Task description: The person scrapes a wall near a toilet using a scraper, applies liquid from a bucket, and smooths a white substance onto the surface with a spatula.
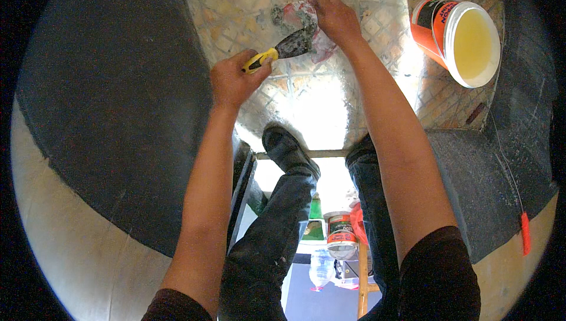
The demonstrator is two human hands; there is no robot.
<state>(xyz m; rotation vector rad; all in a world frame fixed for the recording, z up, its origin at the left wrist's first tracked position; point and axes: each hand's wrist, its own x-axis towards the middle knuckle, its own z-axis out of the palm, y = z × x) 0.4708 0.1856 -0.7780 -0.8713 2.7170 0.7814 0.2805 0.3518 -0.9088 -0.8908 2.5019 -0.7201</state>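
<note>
My left hand (231, 82) is closed round the yellow and black handle of a putty knife (293, 44). The knife's wide blade is smeared with grey paste, and its tip rests at a crumpled clear plastic bag (322, 47) with pink-red markings. Grey paste (287, 16) clings to the bag on its left side. On the far right side of the bag, my right hand (335, 17) has its fingers bent and pinching the plastic. The bag lies on the tiled floor (236, 2).
An orange and white bucket (433, 35) with a pale yellow inside stands at the right. Dark walls (118, 85) flank the floor on both sides. A red handle (525, 233) on a thin rod leans at the right. Behind my shoes (286, 147) are another bucket (342, 235) and a clear bottle (321, 268).
</note>
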